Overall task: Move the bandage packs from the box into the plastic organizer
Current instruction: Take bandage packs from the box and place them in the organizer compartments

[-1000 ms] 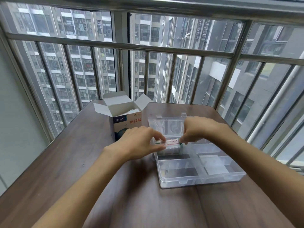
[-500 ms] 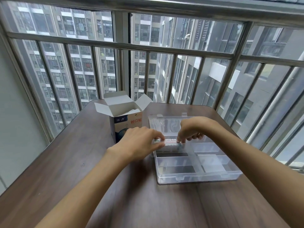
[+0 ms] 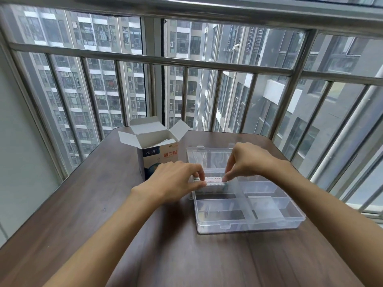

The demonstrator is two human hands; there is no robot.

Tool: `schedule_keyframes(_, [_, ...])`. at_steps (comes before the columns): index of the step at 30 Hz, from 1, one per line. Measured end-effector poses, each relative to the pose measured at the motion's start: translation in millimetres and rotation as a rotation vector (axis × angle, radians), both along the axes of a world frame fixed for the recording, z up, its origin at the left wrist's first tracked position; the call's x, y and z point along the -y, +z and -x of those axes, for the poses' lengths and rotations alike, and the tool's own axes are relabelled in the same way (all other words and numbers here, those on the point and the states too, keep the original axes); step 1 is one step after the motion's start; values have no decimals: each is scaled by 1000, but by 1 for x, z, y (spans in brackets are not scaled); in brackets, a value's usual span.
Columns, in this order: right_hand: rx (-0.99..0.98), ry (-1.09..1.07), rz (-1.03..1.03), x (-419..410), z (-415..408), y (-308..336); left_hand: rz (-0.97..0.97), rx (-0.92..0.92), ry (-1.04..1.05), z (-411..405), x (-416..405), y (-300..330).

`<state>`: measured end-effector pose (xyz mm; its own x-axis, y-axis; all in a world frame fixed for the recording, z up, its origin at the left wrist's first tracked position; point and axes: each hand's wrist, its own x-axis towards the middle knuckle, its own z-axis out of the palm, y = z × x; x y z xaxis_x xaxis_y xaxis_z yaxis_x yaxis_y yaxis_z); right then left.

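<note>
The step in hand seems to be the placing of one stack of bandage packs [image 3: 214, 181] into the plastic organizer [image 3: 269, 221], in its far left compartment. Beyond the left hand [image 3: 176, 181], the box [image 3: 159, 156] stands open on the worktop [image 3: 83, 204], and something white shows inside it. The left hand pinches the left end of the stack between thumb and fingers, its forearm reaching from the near left. The right hand [image 3: 246, 162], arched from above, pinches the right end with its fingertips. Next, I think, both hands must lower the stack level, let go of it, and then one hand reaches back to the box.
</note>
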<state>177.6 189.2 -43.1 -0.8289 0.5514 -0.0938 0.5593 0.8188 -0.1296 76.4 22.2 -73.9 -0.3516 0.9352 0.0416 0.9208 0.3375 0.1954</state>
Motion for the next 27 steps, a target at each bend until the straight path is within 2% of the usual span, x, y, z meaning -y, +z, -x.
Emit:
schedule_keyframes(3, [45,120,62,-3,-1,0,-12,-5,0,1,0,0])
schedule_keyframes(7, [143,176,137,-10,-1,-1,-31,-28,-4,1,1,0])
schedule_keyframes(16, [73,157,147,-13,-1,2,-84,-3,-1,0,4,2])
schedule_keyframes(20, [-6,191,125,0,-6,32,-193,95,24,5,13,18])
schedule_keyframes(24, [-257,250,18,28,1,55,-399,155,201,23,30,43])
schedule_keyframes(27, [-328,339,-50,52,21,48,-561,36,472,42,46,52])
